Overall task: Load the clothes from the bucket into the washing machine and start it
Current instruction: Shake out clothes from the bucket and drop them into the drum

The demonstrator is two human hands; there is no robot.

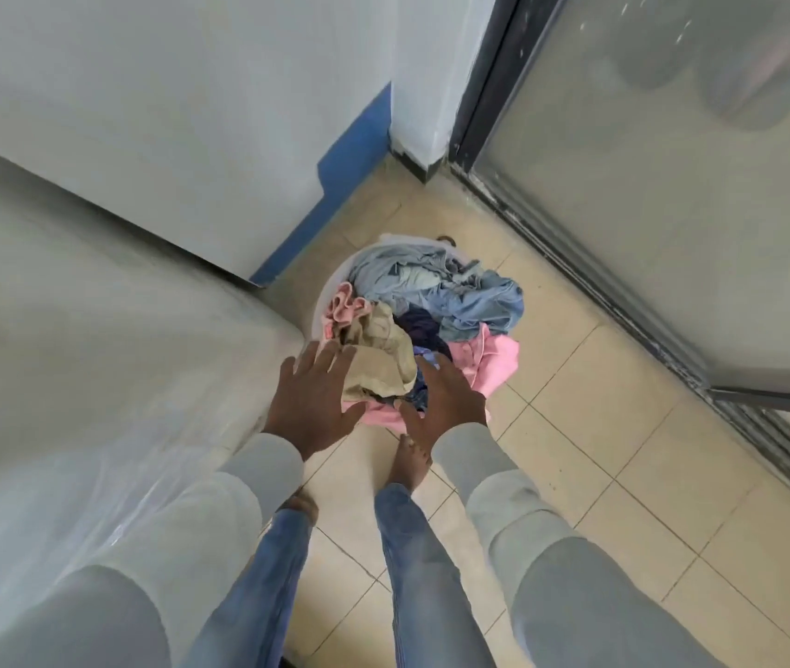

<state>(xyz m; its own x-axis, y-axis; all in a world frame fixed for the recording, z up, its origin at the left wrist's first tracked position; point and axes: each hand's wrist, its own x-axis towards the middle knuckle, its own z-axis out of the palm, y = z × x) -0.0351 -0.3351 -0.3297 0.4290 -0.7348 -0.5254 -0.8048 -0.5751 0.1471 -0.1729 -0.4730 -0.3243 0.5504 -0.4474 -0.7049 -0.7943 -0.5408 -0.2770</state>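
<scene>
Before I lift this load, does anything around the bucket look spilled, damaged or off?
The bucket is overfilled: clothes heap above its rim, and a pink garment droops over the near right side, so it may slip out when lifted. Nothing lies spilled on the floor.

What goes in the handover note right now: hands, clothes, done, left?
Hands: left hand open, fingers spread, at the beige garment; right hand open, over the pink garment. Neither holds anything.
Things: mixed clothes heaped in the round white plastic bucket on the tiled floor. The white plastic-wrapped machine, probably the washer, stands to its left.
Done: apparently nothing loaded; the bucket is full.
Left: grab clothes, load the machine, start it.
</scene>
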